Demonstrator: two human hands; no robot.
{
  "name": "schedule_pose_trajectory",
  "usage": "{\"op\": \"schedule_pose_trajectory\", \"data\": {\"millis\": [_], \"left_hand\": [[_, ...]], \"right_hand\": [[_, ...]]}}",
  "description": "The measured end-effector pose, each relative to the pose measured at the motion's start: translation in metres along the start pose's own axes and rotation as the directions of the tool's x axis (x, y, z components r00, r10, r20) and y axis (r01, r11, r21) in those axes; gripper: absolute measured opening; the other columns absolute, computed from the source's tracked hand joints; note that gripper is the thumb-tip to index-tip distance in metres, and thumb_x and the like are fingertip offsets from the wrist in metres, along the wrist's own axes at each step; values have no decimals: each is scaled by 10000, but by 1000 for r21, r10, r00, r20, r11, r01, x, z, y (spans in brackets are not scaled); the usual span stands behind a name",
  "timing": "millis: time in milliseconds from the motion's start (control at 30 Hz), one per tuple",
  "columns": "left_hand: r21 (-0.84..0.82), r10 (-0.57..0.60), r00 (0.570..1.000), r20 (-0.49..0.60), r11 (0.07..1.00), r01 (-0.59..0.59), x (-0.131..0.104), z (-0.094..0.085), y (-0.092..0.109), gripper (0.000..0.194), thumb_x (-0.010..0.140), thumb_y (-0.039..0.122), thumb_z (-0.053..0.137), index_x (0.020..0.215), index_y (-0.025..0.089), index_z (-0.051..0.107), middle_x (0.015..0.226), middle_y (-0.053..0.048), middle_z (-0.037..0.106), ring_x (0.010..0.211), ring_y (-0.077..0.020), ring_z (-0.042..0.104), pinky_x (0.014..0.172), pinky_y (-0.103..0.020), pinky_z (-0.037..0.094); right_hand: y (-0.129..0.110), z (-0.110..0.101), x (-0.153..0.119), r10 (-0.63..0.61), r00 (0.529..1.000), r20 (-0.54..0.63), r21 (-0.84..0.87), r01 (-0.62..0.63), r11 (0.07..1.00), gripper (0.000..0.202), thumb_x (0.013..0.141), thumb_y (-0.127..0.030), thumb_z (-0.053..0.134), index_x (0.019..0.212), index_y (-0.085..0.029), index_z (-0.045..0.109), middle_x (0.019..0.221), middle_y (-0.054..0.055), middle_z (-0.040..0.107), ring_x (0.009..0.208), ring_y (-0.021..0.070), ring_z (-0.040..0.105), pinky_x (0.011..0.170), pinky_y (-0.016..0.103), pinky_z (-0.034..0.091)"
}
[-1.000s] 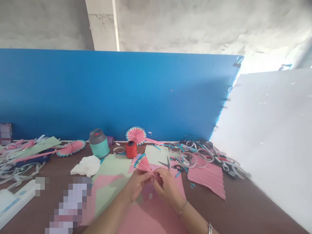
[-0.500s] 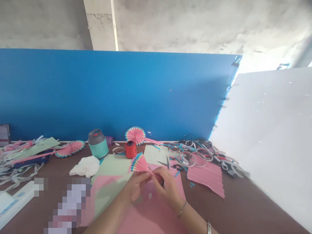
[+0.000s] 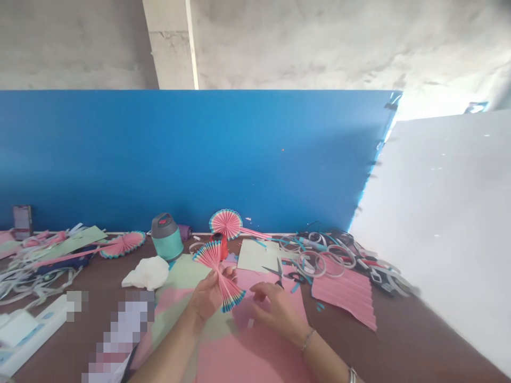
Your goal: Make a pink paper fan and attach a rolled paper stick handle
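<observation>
My left hand pinches a pleated pink paper fan at its narrow middle. The fan's two halves spread like a bow tie, one up to the left and one down to the right, with blue and cream edges. Just right of it, my right hand hovers with fingers curved and apart, touching nothing I can see. Below both hands lie pink paper and pale green paper. Black scissors rest beyond my right hand, near a cream sheet.
Finished round fans lie at the back and left. A teal-grey container, a red spool and a white cloth stand or lie behind. Rolls of tape and creased pink paper sit right; a power strip is left.
My right hand has come off the paper fan and moved right. The fan, earlier partly hidden between both hands, now shows both spread halves in my left hand. The view has shifted slightly.
</observation>
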State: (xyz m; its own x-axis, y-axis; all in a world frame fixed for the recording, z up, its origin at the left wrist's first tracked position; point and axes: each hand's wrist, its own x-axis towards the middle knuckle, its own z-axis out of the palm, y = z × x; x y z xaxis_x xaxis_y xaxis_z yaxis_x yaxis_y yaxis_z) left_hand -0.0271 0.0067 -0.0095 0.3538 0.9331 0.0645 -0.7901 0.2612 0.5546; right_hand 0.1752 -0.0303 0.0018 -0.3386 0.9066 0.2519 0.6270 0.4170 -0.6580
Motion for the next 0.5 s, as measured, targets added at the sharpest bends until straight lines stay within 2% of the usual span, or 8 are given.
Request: {"op": "schedule_pose_trajectory", "data": {"millis": [100, 167, 333, 433, 500], "left_hand": [[-13, -39, 994, 101, 999, 41, 1, -3, 0, 189, 652, 237, 771, 665, 160, 599, 643, 15, 536, 793, -159, 580, 829, -301, 429], [5, -47, 992, 120, 999, 47, 1, -3, -2, 168, 676, 239, 755, 680, 153, 611, 606, 22, 505, 737, -145, 563, 788, -287, 434], [41, -40, 995, 90, 998, 37, 2, 3, -7, 132, 726, 246, 710, 723, 141, 631, 613, 18, 493, 698, -134, 541, 764, -287, 434], [-2, -22, 997, 73, 1000, 22, 3, 8, -5, 110, 758, 228, 671, 718, 138, 622, 626, 17, 488, 684, -123, 532, 752, -275, 440], [-58, 15, 998, 56, 998, -12, 4, 8, -1, 98, 777, 209, 643, 713, 142, 609, 632, 23, 475, 666, -111, 521, 744, -268, 450]], "right_hand": [[0, 1, 3, 7, 1000, 14, -19, -7, 1000, 235, 738, -197, 536, 932, -163, 663, 811, 65, 692, 769, 200, 620, 740, 318, 424], [2, 3, 4, 11, 1000, 18, -34, -11, 999, 219, 744, -200, 529, 904, -169, 675, 813, 65, 700, 773, 203, 623, 738, 315, 424], [18, 4, 2, 65, 998, -22, -9, -65, 998, 233, 782, -232, 495, 909, -172, 681, 847, 69, 703, 795, 205, 626, 736, 308, 442], [32, 4, 5, 93, 992, -86, 64, -88, 994, 235, 806, -258, 472, 897, -176, 672, 861, 68, 702, 782, 199, 630, 695, 293, 466], [37, 2, 13, 72, 989, -126, 30, -69, 997, 216, 795, -242, 476, 872, -185, 670, 805, 57, 697, 731, 200, 631, 645, 294, 470]]}}
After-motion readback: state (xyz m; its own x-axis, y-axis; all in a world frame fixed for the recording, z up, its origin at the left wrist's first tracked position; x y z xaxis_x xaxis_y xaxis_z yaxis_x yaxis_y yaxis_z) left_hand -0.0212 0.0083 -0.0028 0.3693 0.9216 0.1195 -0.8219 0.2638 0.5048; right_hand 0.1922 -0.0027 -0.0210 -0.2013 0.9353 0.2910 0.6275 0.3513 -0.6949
